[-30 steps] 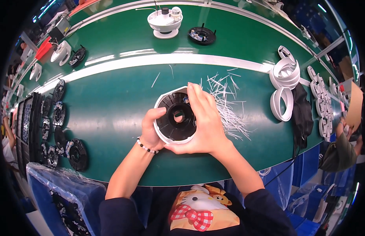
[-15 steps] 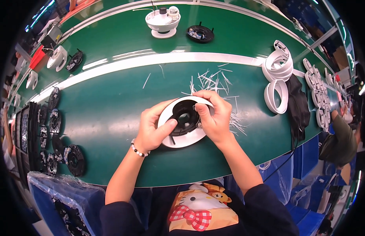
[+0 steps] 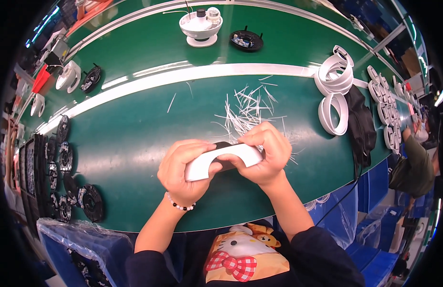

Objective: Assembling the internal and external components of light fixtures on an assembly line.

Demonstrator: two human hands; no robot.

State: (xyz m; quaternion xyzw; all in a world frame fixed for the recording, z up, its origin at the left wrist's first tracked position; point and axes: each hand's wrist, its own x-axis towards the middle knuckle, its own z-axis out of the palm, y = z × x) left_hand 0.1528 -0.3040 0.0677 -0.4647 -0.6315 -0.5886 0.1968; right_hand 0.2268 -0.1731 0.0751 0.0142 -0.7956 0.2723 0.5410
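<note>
Between my hands, above the table, is a white plastic ring housing (image 3: pixel 200 166) with a black inner part (image 3: pixel 224 145) showing at its far edge. It is tilted so that its curved white side shows as an arch. My left hand (image 3: pixel 182 165) grips the left end, fingers over the top and thumb at the inner curve. My right hand (image 3: pixel 268 154) holds the right end, thumb inside the arch. Most of the black part is hidden by the white wall and my fingers. Just beyond lie many thin white strips (image 3: pixel 245 112) in a loose heap.
Black round parts (image 3: pixel 91 203) with circuit boards cluster at the left. White rings (image 3: pixel 334 115) are stacked at the right by a black bag (image 3: pixel 359 115). On the far green surface stand a white bowl-shaped unit (image 3: pixel 201 33) and a black disc (image 3: pixel 246 40). Blue bins (image 3: pixel 73 239) line the near edge.
Both hands have tipped the ring housing, so its black inside has turned out of sight and the white outer wall shows. My hands keep their hold on both ends.
</note>
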